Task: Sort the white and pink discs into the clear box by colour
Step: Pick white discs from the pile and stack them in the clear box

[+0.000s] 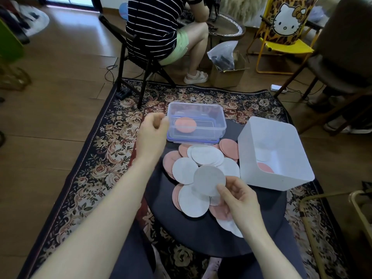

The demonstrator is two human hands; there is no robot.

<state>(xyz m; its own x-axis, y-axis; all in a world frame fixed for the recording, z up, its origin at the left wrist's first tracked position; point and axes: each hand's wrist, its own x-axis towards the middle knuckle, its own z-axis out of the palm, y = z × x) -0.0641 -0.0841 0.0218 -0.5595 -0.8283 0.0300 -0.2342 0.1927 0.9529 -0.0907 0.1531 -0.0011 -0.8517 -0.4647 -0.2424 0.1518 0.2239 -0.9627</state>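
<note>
A heap of white and pink discs (203, 158) lies on a small dark round table (201, 234). Behind the heap stands the clear box (219, 117), resting on its blue-rimmed lid, with one pink disc (185, 125) inside at its left. My right hand (239, 196) pinches a white disc (209, 179) and holds it just above the heap. My left hand (153, 133) hovers at the box's left wall with fingers loosely curled and nothing in them.
A white plastic bin (298, 178) sits tilted at the table's right, with a pink and a white disc inside. A person in a striped shirt (157, 27) sits on a chair behind. A flowered rug (100, 158) covers the floor; a yellow chair (281, 45) stands far right.
</note>
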